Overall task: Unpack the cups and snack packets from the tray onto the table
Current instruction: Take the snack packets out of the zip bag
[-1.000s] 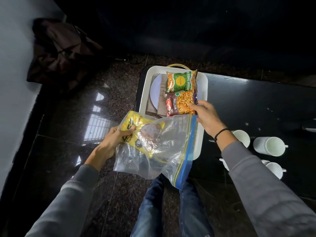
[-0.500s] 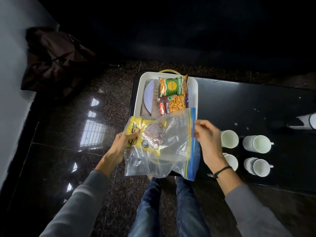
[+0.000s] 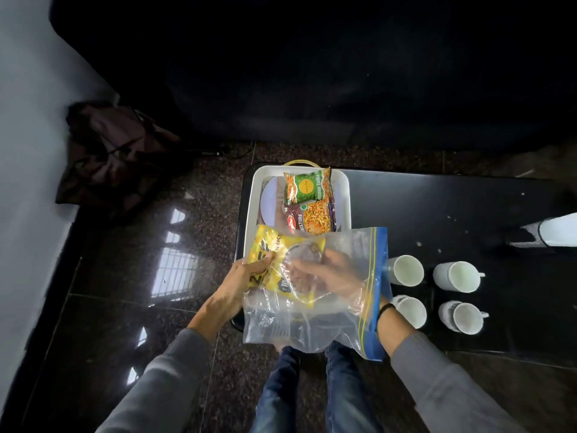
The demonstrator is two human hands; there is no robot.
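Left hand (image 3: 242, 278) gripping packet (image 3: 271, 245), right hand (image 3: 331, 273) — inside zip bag (image 3: 315, 334)

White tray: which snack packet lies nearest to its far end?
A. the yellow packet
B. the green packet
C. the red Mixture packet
B: the green packet lies at the far end of the white tray, the red Mixture packet lies nearer, and the left hand grips the yellow packet.
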